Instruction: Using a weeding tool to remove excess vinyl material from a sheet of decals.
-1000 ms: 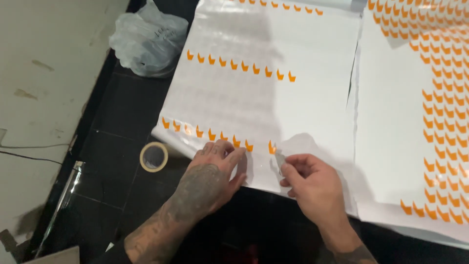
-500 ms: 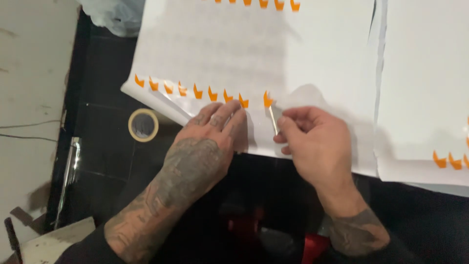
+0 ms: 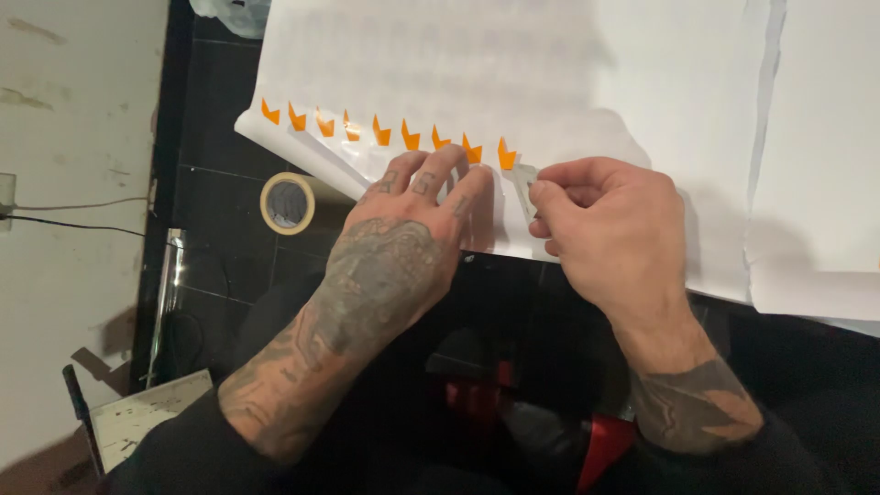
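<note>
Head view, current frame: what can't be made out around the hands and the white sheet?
- Thin grey tool in the right hand: mostly hidden by the fingers, kind unclear.
- White sheet with orange arrow-shaped stickers: cut off by the top edge; the left hand covers part of its lower border.
- Crumpled clear plastic: cropped at the top edge.
- Red item below the wrists: dark, unidentifiable.

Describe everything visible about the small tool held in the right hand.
The small tool is a slim, pale grey sliver, metal by its look, mostly hidden in the grip of the right hand, pinched between thumb and forefinger. Its exposed end points up and left, just below the last orange sticker on the white sheet. Whether the tip touches the sheet cannot be told. The left hand presses the sheet beside it.
</note>
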